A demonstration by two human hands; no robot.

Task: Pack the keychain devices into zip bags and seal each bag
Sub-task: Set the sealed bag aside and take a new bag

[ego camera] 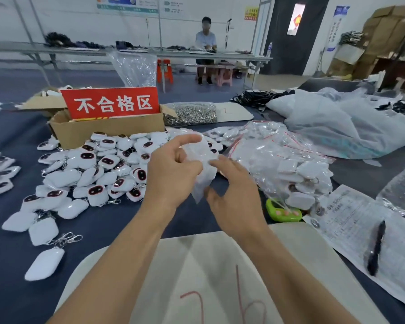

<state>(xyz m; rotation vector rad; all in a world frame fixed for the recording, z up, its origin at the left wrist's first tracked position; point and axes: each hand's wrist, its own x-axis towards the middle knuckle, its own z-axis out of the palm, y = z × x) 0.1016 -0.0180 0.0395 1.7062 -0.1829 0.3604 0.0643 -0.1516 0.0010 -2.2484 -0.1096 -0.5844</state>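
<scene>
While the left hand point(173, 170) and right hand point(233, 197) pinch it, the zip bag point(202, 170) looks whitish, translucent and crumpled.

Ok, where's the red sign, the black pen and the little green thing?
red sign point(111, 103), head view, middle of its face.
black pen point(376, 249), head view, middle of its barrel.
green thing point(283, 213), head view, its top face.
</scene>
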